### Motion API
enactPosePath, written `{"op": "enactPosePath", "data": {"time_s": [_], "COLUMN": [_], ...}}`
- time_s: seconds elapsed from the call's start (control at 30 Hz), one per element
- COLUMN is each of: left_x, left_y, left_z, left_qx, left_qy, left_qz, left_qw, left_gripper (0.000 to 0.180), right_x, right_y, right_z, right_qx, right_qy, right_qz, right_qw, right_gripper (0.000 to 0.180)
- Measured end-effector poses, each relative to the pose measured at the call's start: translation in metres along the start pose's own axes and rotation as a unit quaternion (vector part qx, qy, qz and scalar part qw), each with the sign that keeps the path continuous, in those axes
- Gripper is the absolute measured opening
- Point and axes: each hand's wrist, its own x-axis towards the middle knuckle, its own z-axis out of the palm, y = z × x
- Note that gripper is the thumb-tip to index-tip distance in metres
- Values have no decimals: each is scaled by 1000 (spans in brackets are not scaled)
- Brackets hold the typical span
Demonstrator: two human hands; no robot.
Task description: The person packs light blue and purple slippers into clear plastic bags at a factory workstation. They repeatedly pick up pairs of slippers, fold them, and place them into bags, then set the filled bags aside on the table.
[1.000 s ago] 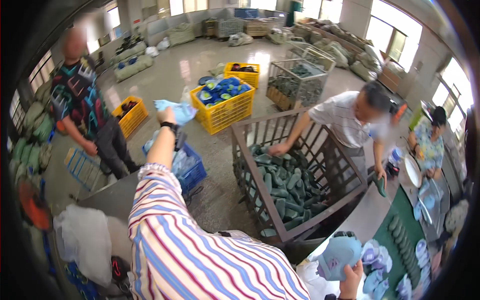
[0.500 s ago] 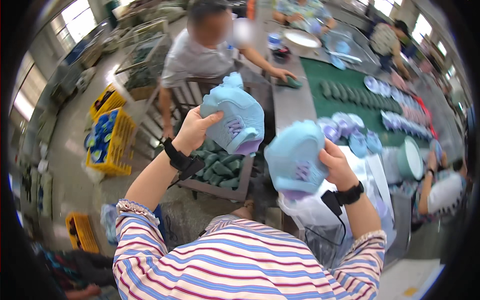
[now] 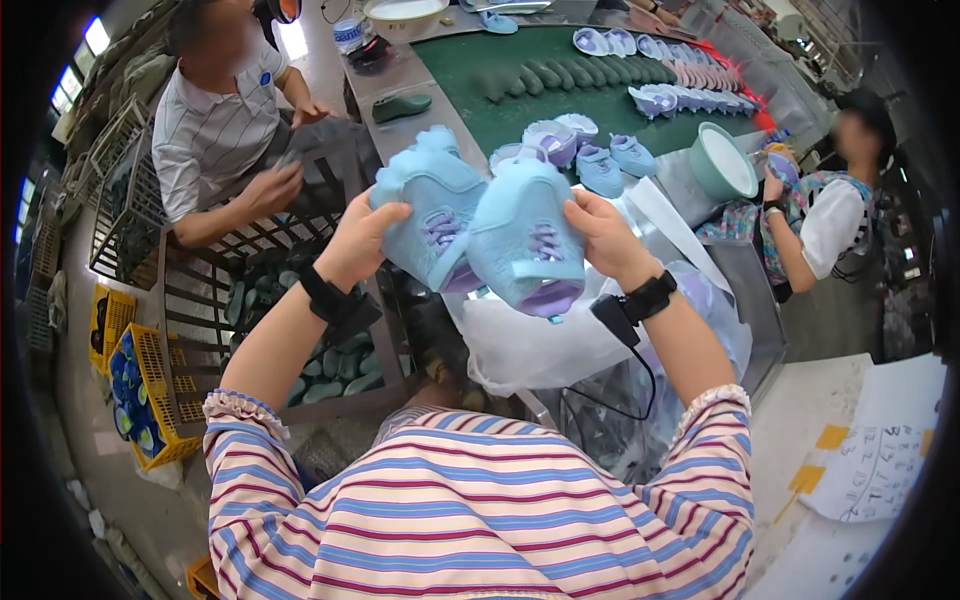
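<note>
In front of my chest I hold up two light blue shoe uppers with purple laces. My left hand (image 3: pixel 356 240) pinches the left shoe upper (image 3: pixel 415 210) by its side edge. With its thumb and fingers, my right hand (image 3: pixel 606 238) grips the other shoe upper (image 3: pixel 530 225), whose purple lining shows at the lower opening. The right one overlaps the left one's edge. Just beyond them, several more blue shoe uppers (image 3: pixel 600 170) rest at the near end of a green work surface (image 3: pixel 460 60). A white plastic bag (image 3: pixel 520 345) lies below my right hand.
Dark green shoe lasts (image 3: pixel 345 365) fill a slatted crate at left, where a co-worker (image 3: pixel 225 130) sits. Rows of uppers and lasts (image 3: pixel 570 75) line the green surface. A pale green basin (image 3: pixel 722 162) stands near another co-worker (image 3: pixel 830 200) at right. Yellow baskets (image 3: pixel 150 400) sit lower left.
My view has swung to the right. The two shoe uppers, held apart before, are now side by side and overlapping. The left co-worker's hand has left the last on the table.
</note>
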Motion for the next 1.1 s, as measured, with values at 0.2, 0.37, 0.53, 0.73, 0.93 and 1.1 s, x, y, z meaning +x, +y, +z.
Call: {"op": "enactPosePath", "data": {"time_s": [0.2,0.37,0.53,0.73,0.93,1.1], "left_x": [24,49,57,57,56,59], "left_y": [-2,-9,-9,-12,-19,-41], "left_z": [-14,-27,-12,18,-2,-3], "left_qx": [-6,23,53,75,-68,-12], "left_qy": [23,-3,26,-132,-73,-121], "left_qz": [33,52,87,115,56,-17], "left_qw": [999,998,994,982,993,992], "left_gripper": [38,38,37,53,60,57], "right_x": [-4,45,81,76,66,64], "right_y": [-20,-23,-10,17,28,37], "right_z": [-33,-142,-77,47,21,11], "right_qx": [16,-201,-416,-23,458,-159], "right_qy": [-53,231,91,7,-180,60], "right_qz": [-35,-99,-132,-56,-36,-170], "right_qw": [998,947,895,998,870,971], "right_gripper": [34,55,92,74,64,57]}}
